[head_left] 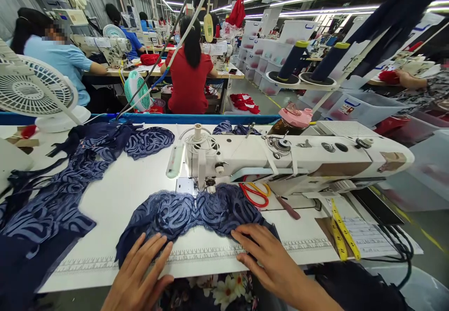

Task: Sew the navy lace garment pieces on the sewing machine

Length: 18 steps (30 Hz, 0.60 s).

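At nine o'clock on the bench (115,194) one heap of finished-looking lace pieces (52,198) lies, too tangled to count, while one blue lace garment (191,213) sits at six o'clock with its upper edge under the needle of the one sewing machine (280,159), so I judge this piece is only begun. The left hand (140,269) and the right hand (268,252), two in all, lie flat with fingers spread, pressing its lower edge without gripping; one red scissors (254,194) lies at three o'clock from it.

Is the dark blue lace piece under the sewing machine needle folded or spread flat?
Spread flat. The dark blue lace piece lies open on the white table, with both scalloped halves visible.
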{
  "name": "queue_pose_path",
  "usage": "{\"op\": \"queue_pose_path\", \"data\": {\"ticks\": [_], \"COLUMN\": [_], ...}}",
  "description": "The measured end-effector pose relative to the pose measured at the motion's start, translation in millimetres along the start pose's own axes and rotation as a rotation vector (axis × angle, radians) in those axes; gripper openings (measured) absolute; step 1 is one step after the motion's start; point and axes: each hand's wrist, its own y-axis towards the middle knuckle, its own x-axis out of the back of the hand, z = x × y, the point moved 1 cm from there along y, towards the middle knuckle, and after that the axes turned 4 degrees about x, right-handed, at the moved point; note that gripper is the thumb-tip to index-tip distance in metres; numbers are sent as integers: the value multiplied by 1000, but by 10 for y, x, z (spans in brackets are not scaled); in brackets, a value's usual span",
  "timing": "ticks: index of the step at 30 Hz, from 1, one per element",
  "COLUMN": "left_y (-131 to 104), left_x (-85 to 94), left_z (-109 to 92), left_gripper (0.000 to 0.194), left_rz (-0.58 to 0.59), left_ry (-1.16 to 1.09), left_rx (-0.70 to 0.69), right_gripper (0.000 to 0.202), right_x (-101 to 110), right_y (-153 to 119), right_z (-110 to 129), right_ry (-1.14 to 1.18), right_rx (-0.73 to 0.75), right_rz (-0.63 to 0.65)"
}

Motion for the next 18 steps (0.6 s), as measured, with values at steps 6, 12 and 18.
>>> {"op": "queue_pose_path", "data": {"ticks": [6,12,18], "left_y": [659,898,790], "left_x": [-110,-468,-633], "left_z": [-105,87,116], "left_gripper": [30,22,24], "left_rz": [-67,53,64], "left_ry": [-84,16,47], "left_rx": [-43,-55,-13], "right_gripper": [27,30,35], "right_x": [-42,-229,-329], "right_y": [659,1136,1046], "right_z": [9,-133,-225], "right_ry": [-67,-269,-274], "right_rx": [117,118,89], "right_rz": [-46,-11,10]}}
